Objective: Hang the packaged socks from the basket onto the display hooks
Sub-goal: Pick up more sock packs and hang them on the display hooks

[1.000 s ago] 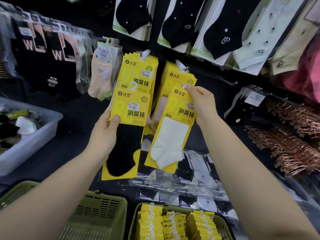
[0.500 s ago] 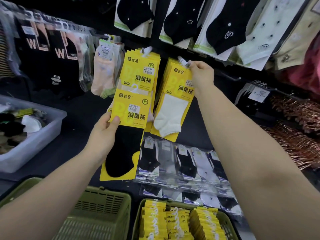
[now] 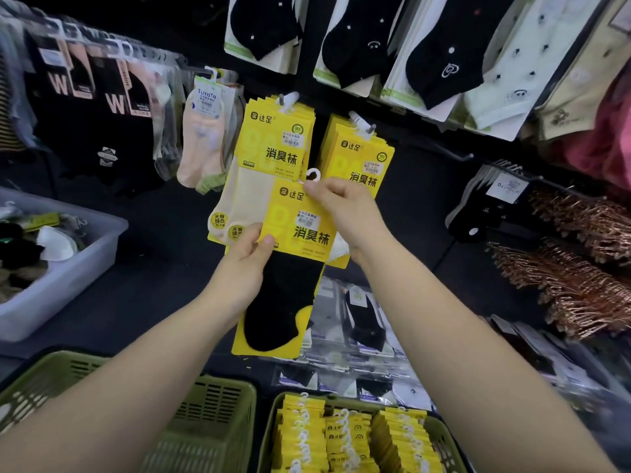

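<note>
Grip first: our right hand (image 3: 345,213) pinches the top edge of the black-sock pack (image 3: 290,264), thumb + index closed right under its white plastic hanger loop (image 3: 312,174). Our left hand (image 3: 244,264) clamps the pack's left edge at mid-height, thumb on the front of the card, fingers behind. Both closed on the same pack, nothing else held.

Pack pos: in the air in front of the display, w/ its loop at approx 6 o'clock from the gap between the two yellow stacks. Left stack (image 3: 276,145) hangs on the left hook (image 3: 288,99) at 11 o'clock from the loop; right stack (image 3: 362,158) on the right hook (image 3: 362,122) at 1 o'clock. Loop not on either hook yet.

Handling, our read: light, thin card backing, semi-stiff, sock soft so it adds no rigidity. Card prob flexes if held by one corner. Best hold = top edge beside the loop, so the loop stays square to the hook tip; 2nd hand steadies lower down, as now. Loop is small plastic, so don't force it.

Outward: supply basket (image 3: 440,435) at 6 o'clock, packed w/ more yellow packs. Second green basket (image 3: 211,421) at 7 o'clock, contents not visible. Grey bin (image 3: 68,268) w/ loose socks at 9 o'clock. Copper hangers (image 3: 580,268) at 3 o'clock.
</note>
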A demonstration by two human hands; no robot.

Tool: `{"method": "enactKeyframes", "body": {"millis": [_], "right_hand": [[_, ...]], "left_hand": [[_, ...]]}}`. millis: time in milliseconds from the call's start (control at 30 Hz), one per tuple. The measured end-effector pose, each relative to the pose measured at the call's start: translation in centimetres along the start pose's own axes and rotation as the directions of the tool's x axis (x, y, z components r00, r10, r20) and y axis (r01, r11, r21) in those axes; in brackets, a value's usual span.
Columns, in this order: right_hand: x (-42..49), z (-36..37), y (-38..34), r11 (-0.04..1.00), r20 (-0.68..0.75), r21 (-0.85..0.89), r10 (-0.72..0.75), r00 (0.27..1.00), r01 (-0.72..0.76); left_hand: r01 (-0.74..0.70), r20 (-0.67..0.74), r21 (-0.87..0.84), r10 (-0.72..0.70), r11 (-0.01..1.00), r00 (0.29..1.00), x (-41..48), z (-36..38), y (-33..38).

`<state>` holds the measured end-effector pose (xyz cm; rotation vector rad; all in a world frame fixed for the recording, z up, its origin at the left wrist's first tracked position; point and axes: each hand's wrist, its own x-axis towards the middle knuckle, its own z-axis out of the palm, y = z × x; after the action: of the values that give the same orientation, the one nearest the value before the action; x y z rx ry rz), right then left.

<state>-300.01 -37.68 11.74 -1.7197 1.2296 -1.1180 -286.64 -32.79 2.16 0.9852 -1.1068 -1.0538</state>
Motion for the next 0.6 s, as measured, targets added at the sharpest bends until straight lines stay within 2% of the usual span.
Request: {"method": "enactKeyframes", "body": {"millis": [133, 200, 333, 400, 600], "right_hand": [[0.1, -1.4, -0.4, 0.967, -0.066, 0.252, 0.059, 0.996, -0.04], [0.9, -2.3, -0.4, 0.95, -0.141, 0.312, 0.079, 0.987, -0.031], [3.3, -4.5, -0.8, 0.958, -0.341, 0.285, 0.092, 0.936, 0.009], [4.7, -5.4, -1.2, 0.962, -0.433, 0.27, 0.082, 0.897, 0.042], [7.9, -5.5, -1.7, 0.979, -0.423, 0.205, 0.1, 0.9, -0.012]], "left_hand": [[-0.058, 0.037, 0.076, 0.055, 0.995, 0.998, 0.0, 1.2, 1.0], [-0.062, 0.058, 0.134, 0.055, 0.989, 0.997, 0.6, 1.6, 1.6], [-0.012, 0.084, 0.304, -0.014, 0.953, 0.996, 1.5, 2.0, 2.4], [0.005, 0.126, 0.337, -0.05, 0.942, 0.991, 1.3, 2.1, 2.5], [0.018, 0.127, 0.358, -0.067, 0.934, 0.99, 0.4, 1.3, 1.9]]}}
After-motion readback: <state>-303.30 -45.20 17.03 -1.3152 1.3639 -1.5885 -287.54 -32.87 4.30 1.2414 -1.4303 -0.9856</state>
